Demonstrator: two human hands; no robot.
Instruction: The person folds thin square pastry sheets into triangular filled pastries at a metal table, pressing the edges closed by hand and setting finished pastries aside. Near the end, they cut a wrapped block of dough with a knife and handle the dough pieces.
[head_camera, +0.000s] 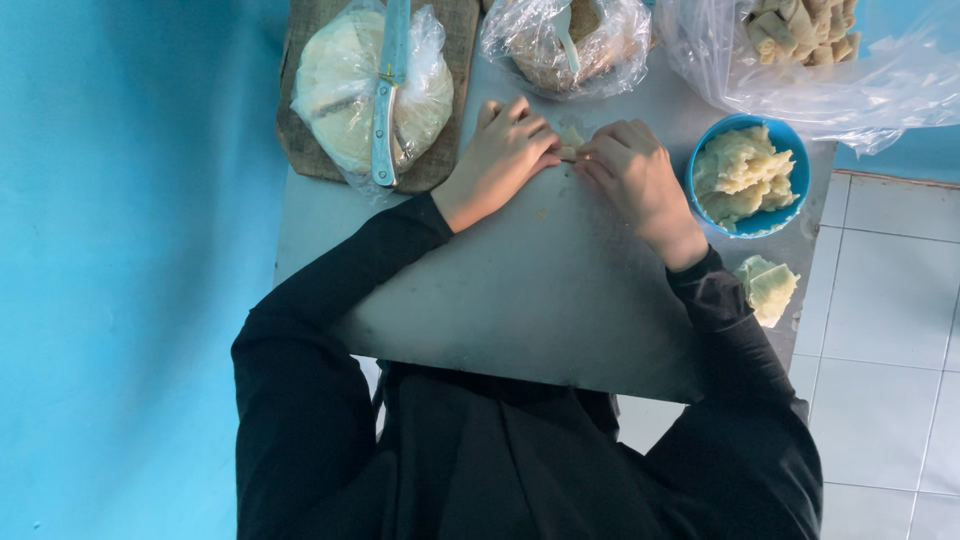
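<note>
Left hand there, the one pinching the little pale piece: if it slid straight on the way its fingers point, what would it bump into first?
The left hand points toward the right hand. Past the pale piece both pinch, it would meet the right hand's fingertips almost at once.

Matt grey metal table (520, 300), glossy blue plastic bowl (790, 140), crinkled clear bags (880, 90).

Knife (388, 95) on bag (345, 80); bowl (790, 140) right
</note>
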